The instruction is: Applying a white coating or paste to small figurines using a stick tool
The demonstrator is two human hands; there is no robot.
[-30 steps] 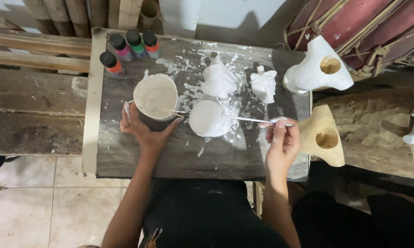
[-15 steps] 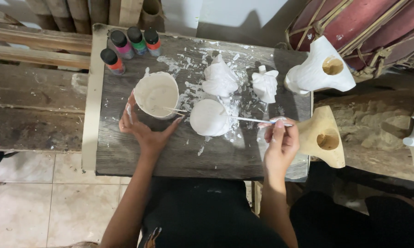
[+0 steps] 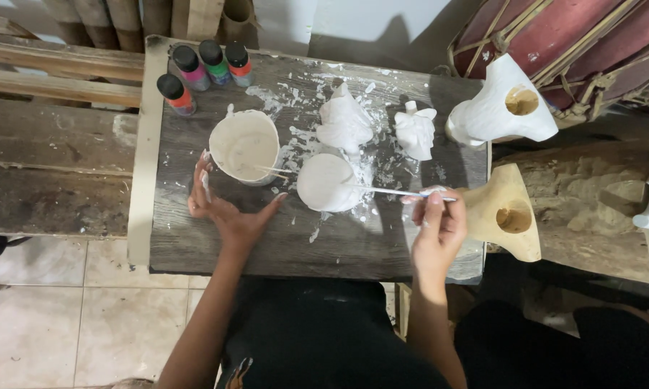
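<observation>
The left hand (image 3: 227, 212) cups the white paint cup (image 3: 245, 146), fingers spread; the right hand (image 3: 438, 229) pinches a brush (image 3: 382, 190) on the white figure (image 3: 328, 182) mid-table; a nudge might tip that cup.

A paint-spattered wooden table (image 3: 195, 245) carries a white cup (image 3: 244, 146), four paint bottles (image 3: 202, 65) and white figures (image 3: 344, 124).

On the table (image 3: 195, 245) at centre frame we see a cup (image 3: 244, 146) left of a round piece (image 3: 327, 181), with two figures (image 3: 346, 122) above it. Four bottles (image 3: 202, 68) stand at the table's upper left. Our left hand (image 3: 227, 216) lies just below the cup; our right hand (image 3: 438, 227) sits lower right, its brush (image 3: 389, 191) reaching onto the round piece. Two vessels (image 3: 501, 108) stand at the right edge.
</observation>
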